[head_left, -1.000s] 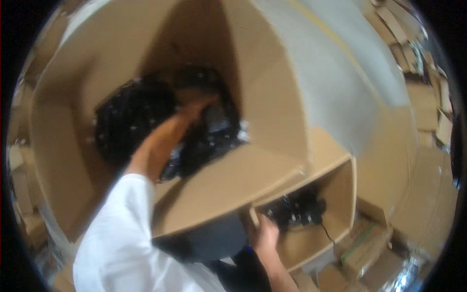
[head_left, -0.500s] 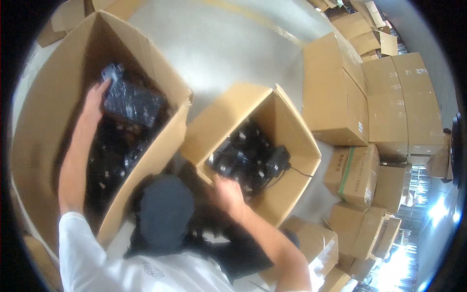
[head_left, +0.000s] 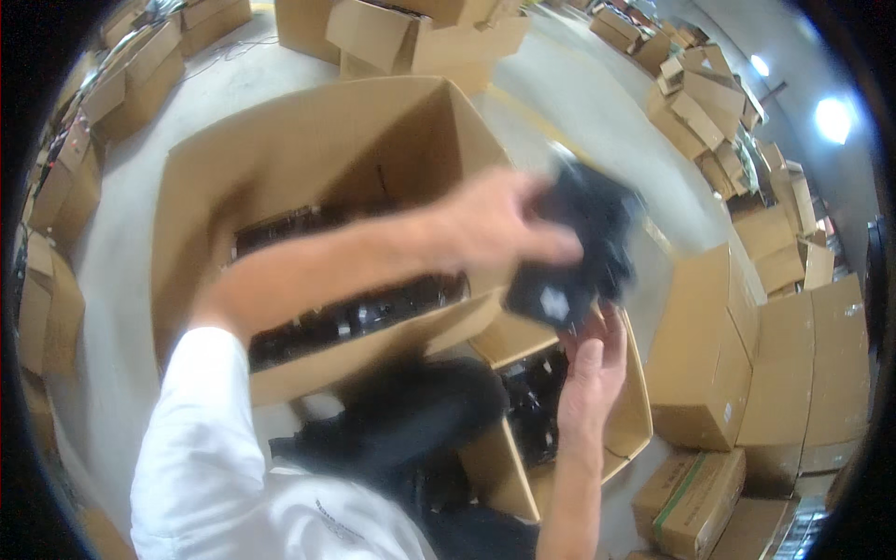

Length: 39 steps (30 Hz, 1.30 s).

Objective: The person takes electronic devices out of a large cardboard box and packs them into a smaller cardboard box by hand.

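Above the smaller carton (head_left: 635, 425), a dark, box-shaped black device (head_left: 597, 215) is held up, blurred by motion, with a pale patch on its lower part. My left hand (head_left: 490, 219) grips its near left side, thumb pressed against it. From below, my right hand (head_left: 594, 369) has its fingertips and thumb closed at the lower edge. Whether this is one device or two together I cannot tell. Inside the smaller carton lie more black devices (head_left: 530, 406). The large carton (head_left: 308, 140), under my left forearm, holds several black, shiny wrapped items (head_left: 373, 313).
Tall stacked cartons (head_left: 695, 345) stand to the right, with a green-taped carton (head_left: 691, 499) nearer me. Open cartons (head_left: 439, 47) stand beyond the large one, and more cartons (head_left: 135, 79) line the far left. My dark-clad legs (head_left: 401, 420) are beside the two cartons.
My left hand has come out of the large carton with the black device and swung right, over the smaller one. My right hand has left that carton's rim and risen to the device.
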Available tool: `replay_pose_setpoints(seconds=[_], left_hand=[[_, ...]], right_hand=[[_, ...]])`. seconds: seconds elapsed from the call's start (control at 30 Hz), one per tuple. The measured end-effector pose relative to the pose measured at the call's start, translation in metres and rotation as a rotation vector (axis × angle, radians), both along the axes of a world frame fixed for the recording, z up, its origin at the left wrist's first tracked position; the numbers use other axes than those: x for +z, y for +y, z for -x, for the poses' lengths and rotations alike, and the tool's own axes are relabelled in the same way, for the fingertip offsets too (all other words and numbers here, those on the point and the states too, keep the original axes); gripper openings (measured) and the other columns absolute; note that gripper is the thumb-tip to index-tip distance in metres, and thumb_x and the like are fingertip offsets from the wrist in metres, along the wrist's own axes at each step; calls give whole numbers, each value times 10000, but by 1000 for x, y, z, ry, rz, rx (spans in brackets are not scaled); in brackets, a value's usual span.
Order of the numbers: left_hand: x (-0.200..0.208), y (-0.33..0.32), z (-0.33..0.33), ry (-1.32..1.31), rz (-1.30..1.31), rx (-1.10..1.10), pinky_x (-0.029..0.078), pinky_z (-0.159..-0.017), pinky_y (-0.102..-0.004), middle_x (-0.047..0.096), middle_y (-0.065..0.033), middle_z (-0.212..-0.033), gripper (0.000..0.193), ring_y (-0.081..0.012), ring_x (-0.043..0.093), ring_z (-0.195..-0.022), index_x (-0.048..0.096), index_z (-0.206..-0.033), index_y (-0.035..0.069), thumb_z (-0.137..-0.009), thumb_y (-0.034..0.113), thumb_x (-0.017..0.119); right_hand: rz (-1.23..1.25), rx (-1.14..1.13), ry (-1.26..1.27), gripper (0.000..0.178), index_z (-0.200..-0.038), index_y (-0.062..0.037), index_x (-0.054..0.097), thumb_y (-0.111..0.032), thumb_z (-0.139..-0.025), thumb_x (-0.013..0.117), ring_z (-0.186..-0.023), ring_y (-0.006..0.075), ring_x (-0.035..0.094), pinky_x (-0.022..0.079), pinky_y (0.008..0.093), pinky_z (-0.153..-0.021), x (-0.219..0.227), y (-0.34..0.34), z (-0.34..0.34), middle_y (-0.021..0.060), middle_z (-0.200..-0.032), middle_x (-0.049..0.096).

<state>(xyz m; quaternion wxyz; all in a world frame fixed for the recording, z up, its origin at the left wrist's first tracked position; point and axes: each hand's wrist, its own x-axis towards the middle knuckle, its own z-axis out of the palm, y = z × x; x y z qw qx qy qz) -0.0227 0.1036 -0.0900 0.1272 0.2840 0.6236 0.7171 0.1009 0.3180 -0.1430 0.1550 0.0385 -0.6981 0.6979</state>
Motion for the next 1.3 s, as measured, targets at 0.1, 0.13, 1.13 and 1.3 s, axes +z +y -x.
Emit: replay_pose_setpoints(seconds=[0.1, 0.13, 1.13, 1.3], left_hand=[[-17, 30, -9, 190, -1, -283, 526, -924, -332, 702, -106, -1126, 397, -163, 645, -1029, 620, -1205, -36, -909, 196, 749], [-22, 24, 0, 179, -10, -266, 526, -924, -332, 702, -106, -1126, 397, -163, 645, -1029, 620, -1205, -36, -909, 196, 749], [-451, -116, 69, -296, 1100, 235, 446, -1082, -445, 505, -299, -1433, 1003, -420, 492, -1346, 233, -1584, 67, -779, 183, 819], [-441, -253, 96, -601, 160, 497, 495, -659, -439, 671, -96, -957, 242, -228, 633, -877, 660, -1092, 1, -919, 104, 525]], right_hand=[[192, -14, -214, 585, -1448, 7, 433, -138, -951, 705, -1238, 278, 564, 465, 444, -1065, 11, 2, -8, 134, -1384, 549], [236, -86, -213, 580, -1441, -1, 447, -31, -919, 697, -1211, 281, 579, 478, 467, -1055, 10, 8, -15, 134, -1370, 559], [228, -641, -542, 349, -1315, 23, 528, -152, -1018, 582, -1035, 201, 627, 538, 385, -899, -44, 128, -181, 85, -1168, 629], [-80, -466, -603, 297, -1209, 6, 588, -185, -987, 642, -972, 154, 596, 501, 322, -865, -41, 129, -173, 65, -1106, 629]])
